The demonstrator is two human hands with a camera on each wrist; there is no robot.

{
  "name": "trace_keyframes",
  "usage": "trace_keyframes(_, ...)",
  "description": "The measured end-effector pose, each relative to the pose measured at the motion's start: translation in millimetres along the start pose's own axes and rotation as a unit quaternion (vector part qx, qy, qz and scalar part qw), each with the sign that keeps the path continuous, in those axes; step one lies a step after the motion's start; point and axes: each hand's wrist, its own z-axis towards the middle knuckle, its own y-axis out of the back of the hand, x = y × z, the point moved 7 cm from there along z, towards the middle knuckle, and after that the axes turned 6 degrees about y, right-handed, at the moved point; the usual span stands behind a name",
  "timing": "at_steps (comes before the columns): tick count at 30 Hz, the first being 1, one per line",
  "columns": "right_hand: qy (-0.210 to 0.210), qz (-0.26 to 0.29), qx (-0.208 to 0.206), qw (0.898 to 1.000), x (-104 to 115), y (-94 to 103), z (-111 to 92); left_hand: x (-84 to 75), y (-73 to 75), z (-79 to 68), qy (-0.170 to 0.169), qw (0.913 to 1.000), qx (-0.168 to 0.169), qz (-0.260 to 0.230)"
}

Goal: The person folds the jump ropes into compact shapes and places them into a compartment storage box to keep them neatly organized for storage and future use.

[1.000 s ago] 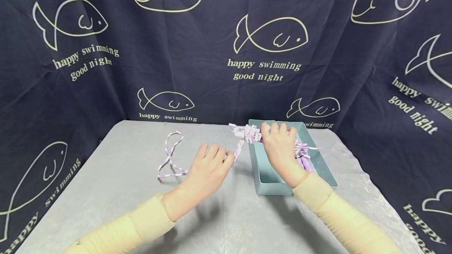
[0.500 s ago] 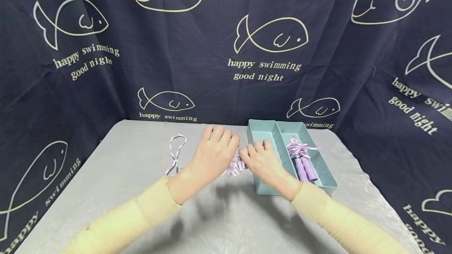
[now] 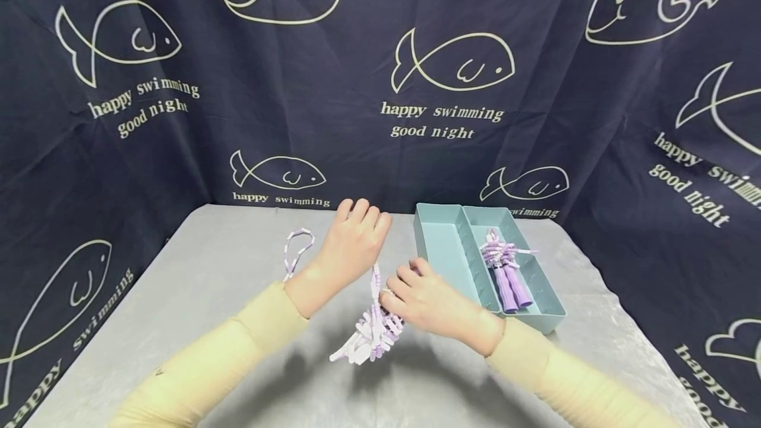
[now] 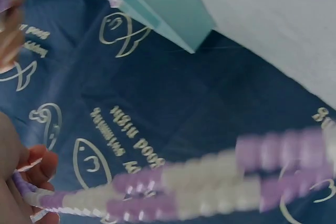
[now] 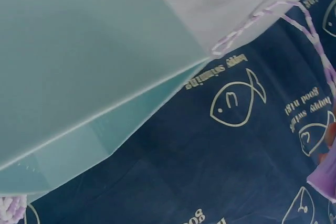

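On the worktop [image 3: 178, 289] sits the teal tray [image 3: 440, 233]; beside it, I have the left hand [image 3: 353, 236] gripping a strand [image 4: 215, 200] and the right hand [image 3: 425, 299] closed round a handle [image 5: 325, 177] of the beaded rope [image 3: 371, 335], held bunched above the worktop. I judge it light and limp, its beads [image 4: 289, 148] perhaps slick, so I'd take the firmer handle.

Soft shadows fall on the bright table [image 3: 166, 283]; close beads [image 4: 283, 150] blur
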Motion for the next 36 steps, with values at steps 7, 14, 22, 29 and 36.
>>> trace_keyframes(7,-0.041,0.042,-0.09,0.994,-16.4,22.1,4.4,10.3,-26.2,-10.3,0.003,0.9989,0.045,-0.015)
trace_keyframes(14,-0.105,0.097,-0.116,0.983,-36.7,31.1,-1.3,21.1,-54.6,-24.0,0.013,0.9957,0.087,-0.028)
trace_keyframes(22,-0.16,0.137,-0.162,0.964,-49.7,35.5,-9.1,11.1,-63.8,-34.9,0.008,0.9943,0.099,-0.038)
trace_keyframes(29,-0.184,0.14,-0.151,0.961,-54.5,34.6,-15.7,11.5,-71.3,-39.2,0.03,0.9908,0.119,-0.056)
trace_keyframes(36,-0.203,0.138,-0.149,0.958,-60.4,39.0,-21.7,22.4,-79.6,-43.8,0.07,0.9813,0.164,-0.073)
